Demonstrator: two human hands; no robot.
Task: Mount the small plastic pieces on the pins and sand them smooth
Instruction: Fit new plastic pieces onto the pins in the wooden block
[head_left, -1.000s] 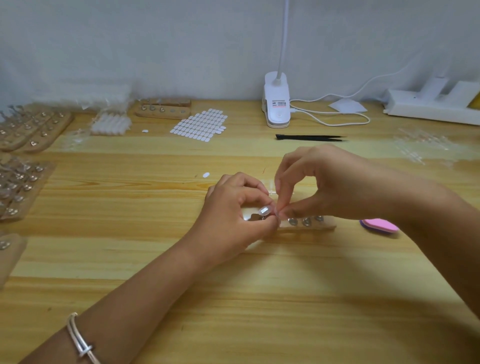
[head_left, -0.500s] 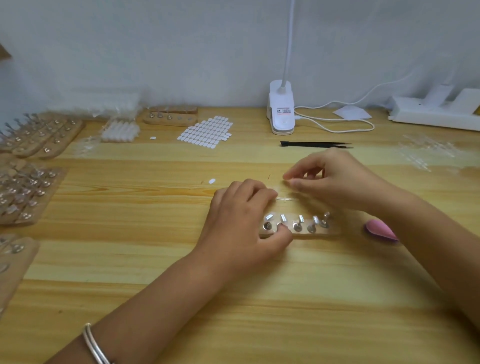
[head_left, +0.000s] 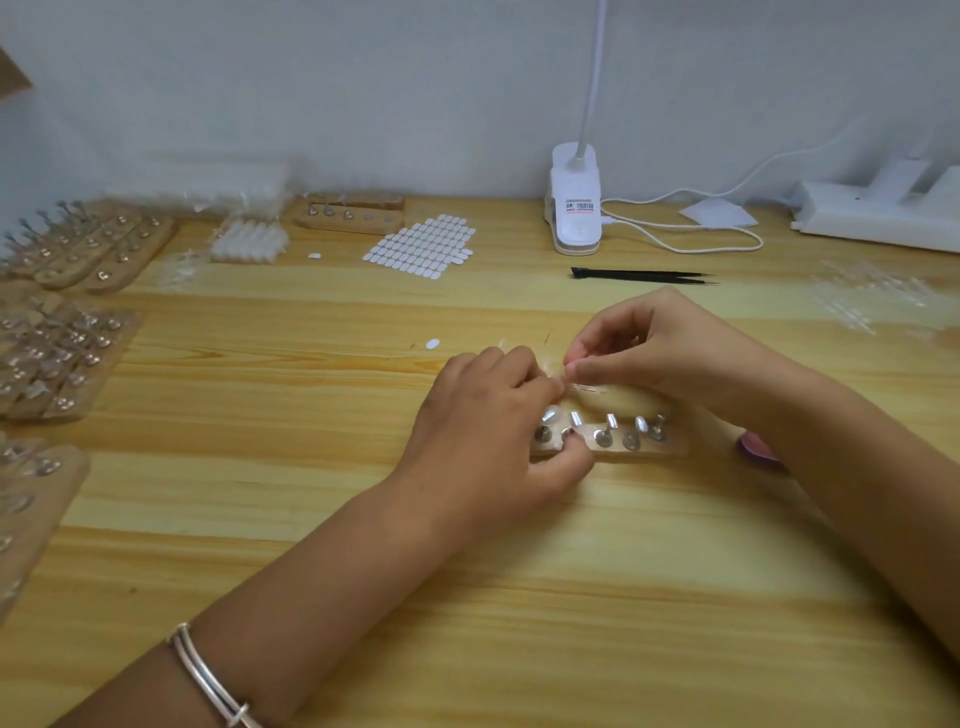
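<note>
Head view: what looks like a small clear plastic piece (head_left: 560, 372) is pinched between thumb and forefinger of the right hand (head_left: 660, 353), just behind the left end of the pale wooden pin block (head_left: 644, 448). The left hand (head_left: 493, 436) grips that end, thumb pressing its front edge. Hold the block firm against the yellow wooden desk (head_left: 311, 519) and seat the piece squarely on a bare pin. A pink sanding pad (head_left: 756, 451) lies just right of the block, partly hidden.
</note>
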